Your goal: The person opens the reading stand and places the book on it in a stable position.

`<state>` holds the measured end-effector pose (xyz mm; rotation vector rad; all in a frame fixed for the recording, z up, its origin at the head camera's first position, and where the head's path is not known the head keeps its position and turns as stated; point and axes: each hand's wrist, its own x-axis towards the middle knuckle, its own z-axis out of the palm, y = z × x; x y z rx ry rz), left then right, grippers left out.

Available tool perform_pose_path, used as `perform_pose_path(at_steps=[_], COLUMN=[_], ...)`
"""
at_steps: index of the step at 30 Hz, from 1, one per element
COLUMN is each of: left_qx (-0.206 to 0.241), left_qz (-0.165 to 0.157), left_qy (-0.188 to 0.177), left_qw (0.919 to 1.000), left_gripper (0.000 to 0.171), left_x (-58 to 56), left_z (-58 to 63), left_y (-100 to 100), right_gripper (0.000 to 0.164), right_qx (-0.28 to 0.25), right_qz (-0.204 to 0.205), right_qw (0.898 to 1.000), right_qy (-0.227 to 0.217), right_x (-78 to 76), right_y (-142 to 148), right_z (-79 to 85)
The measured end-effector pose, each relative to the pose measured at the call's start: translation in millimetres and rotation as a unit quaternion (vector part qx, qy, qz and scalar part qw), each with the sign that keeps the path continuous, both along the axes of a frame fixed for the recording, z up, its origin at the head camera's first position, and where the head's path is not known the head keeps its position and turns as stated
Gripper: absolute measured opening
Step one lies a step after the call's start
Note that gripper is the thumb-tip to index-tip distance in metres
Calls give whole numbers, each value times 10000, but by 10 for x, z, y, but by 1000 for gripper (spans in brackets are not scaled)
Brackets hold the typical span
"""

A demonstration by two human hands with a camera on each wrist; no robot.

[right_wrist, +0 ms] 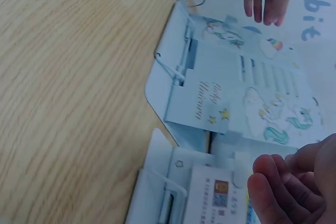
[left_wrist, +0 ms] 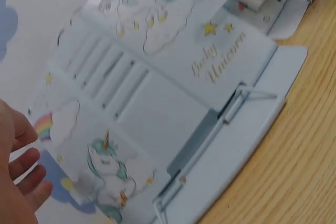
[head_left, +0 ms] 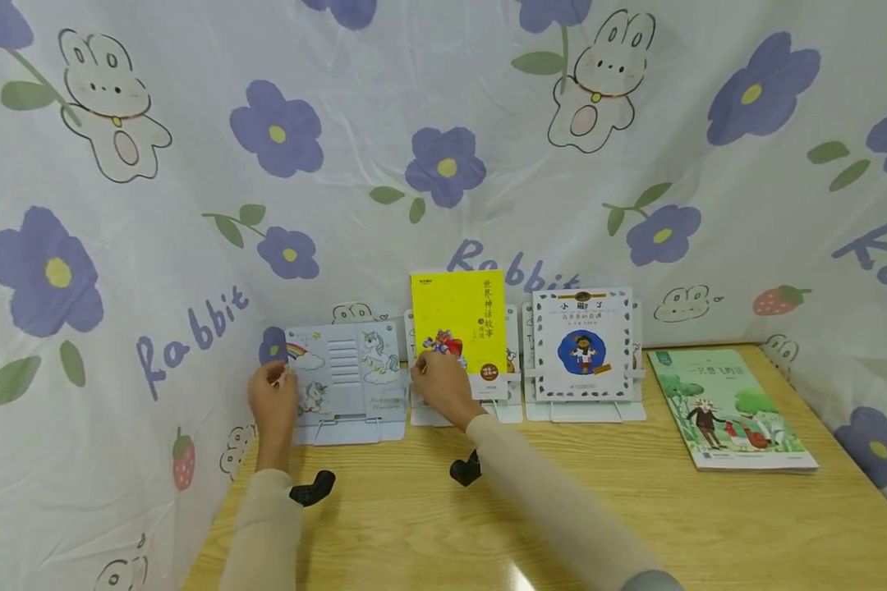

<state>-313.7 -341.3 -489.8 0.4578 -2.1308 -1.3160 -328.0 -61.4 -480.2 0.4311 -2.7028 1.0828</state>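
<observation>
A pale book stand (head_left: 348, 369) printed with unicorns and "Lucky Unicorn" stands upright on the table. Beside its left edge is my left hand (head_left: 273, 402), its fingers (left_wrist: 32, 171) loosely bent with nothing between them. To the right, a yellow book (head_left: 458, 320) rests upright on a second stand (head_left: 515, 402). My right hand (head_left: 443, 386) overlaps that book's lower left part in the head view. Its fingers (right_wrist: 270, 182) curl loosely near the gap between the two stands, holding nothing.
A third stand (head_left: 639, 410) holds a white book (head_left: 582, 377) with a blue round picture. Farther right, a green-covered book (head_left: 732, 410) lies flat on the wooden table (head_left: 414, 525). A flower-and-rabbit curtain (head_left: 369, 90) hangs close behind the stands.
</observation>
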Motion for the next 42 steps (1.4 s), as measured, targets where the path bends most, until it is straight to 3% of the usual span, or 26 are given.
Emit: perform_pose_path(at_steps=[4, 9, 16, 24, 29, 36, 42], left_qx=[-295, -522, -395, -142, 144, 576, 622], left_qz=[98, -271, -1172, -2075, -2575, -3419, -3917], left_qy=[359, 542, 440, 313, 313, 244, 23], left_qw=[9989, 9968, 9913, 9776, 9657, 9376, 9180], left_gripper=[27, 20, 13, 12, 11, 16, 17], left_x=[47, 135, 277, 402, 486, 587, 664], left_z=[99, 212, 339, 412, 428, 391, 334], left_y=[192, 517, 1053, 1685, 2079, 2583, 2994], right_gripper=[15, 18, 22, 21, 20, 25, 26], right_qx=[-288, -607, -999, -1073, -1061, -893, -529], right_qz=[24, 71, -51, -383, -565, -861, -998], right_qw=[9996, 9981, 9949, 9934, 9924, 9921, 9935], right_qy=[44, -15, -159, 115, 249, 155, 148], right_x=[31, 73, 131, 252, 380, 589, 754], right_y=[183, 466, 966, 1570, 1947, 2453, 2868], right_z=[74, 163, 266, 343, 382, 392, 377])
